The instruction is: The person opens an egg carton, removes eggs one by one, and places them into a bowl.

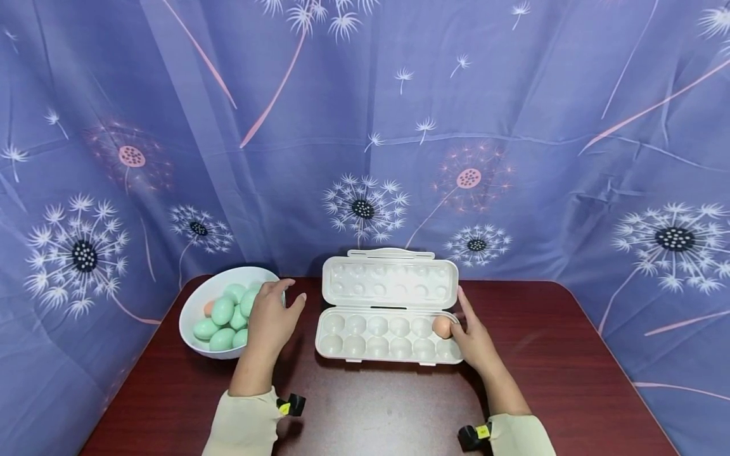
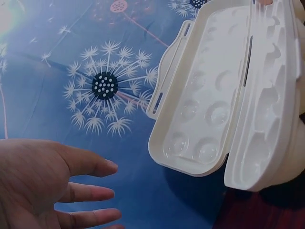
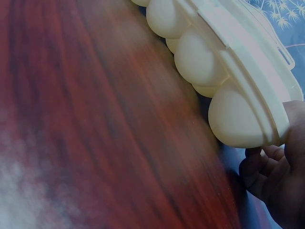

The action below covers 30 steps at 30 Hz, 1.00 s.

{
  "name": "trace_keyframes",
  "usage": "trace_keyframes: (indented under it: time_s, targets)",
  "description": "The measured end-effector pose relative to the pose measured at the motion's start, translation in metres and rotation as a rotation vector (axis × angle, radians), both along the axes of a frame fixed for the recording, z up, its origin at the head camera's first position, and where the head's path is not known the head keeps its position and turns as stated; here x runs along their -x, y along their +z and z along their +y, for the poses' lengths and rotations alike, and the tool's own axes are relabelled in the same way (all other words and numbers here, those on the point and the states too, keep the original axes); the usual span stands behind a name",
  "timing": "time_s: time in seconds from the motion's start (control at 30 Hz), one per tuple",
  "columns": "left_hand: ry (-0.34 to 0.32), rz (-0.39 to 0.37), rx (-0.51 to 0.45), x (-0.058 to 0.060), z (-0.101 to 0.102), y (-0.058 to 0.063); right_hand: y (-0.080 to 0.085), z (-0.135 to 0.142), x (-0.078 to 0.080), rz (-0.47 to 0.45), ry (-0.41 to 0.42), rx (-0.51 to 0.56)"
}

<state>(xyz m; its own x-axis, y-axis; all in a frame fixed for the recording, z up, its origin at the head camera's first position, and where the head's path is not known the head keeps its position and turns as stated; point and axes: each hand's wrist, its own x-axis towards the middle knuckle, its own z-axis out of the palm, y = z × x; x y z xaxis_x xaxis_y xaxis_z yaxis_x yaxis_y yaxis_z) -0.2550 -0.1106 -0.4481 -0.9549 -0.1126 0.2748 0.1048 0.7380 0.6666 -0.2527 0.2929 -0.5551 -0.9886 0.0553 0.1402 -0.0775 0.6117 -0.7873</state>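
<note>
A white plastic egg box (image 1: 365,361) stands with its lid (image 1: 390,281) raised and leaning back. One brown egg (image 1: 441,327) sits in a back-row cup at its right end. My right hand (image 1: 474,342) grips that end, thumb over the rim beside the egg; in the right wrist view its fingers (image 3: 257,167) curl at the underside. Over the right rim of a white bowl (image 1: 211,353) hovers my left hand (image 1: 270,316), covering part of the contents. Several pale green eggs (image 1: 222,310) and a brown egg (image 1: 209,308) lie in the bowl. Spread fingers (image 2: 90,192) hold nothing in the left wrist view.
The dark red wooden table (image 1: 376,405) runs toward me under both forearms. A blue curtain (image 1: 365,126) with dandelion prints hangs behind and at both sides, close to the table's back edge. Black wrist cameras (image 1: 296,404) sit on both sleeves.
</note>
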Motion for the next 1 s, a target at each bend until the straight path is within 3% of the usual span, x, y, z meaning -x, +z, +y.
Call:
trace_keyframes:
  time_s: [1.0]
  targets:
    - [-0.083, 0.039, 0.07, -0.005, 0.029, -0.004, 0.001, 0.0, 0.0, -0.02, -0.008, 0.005]
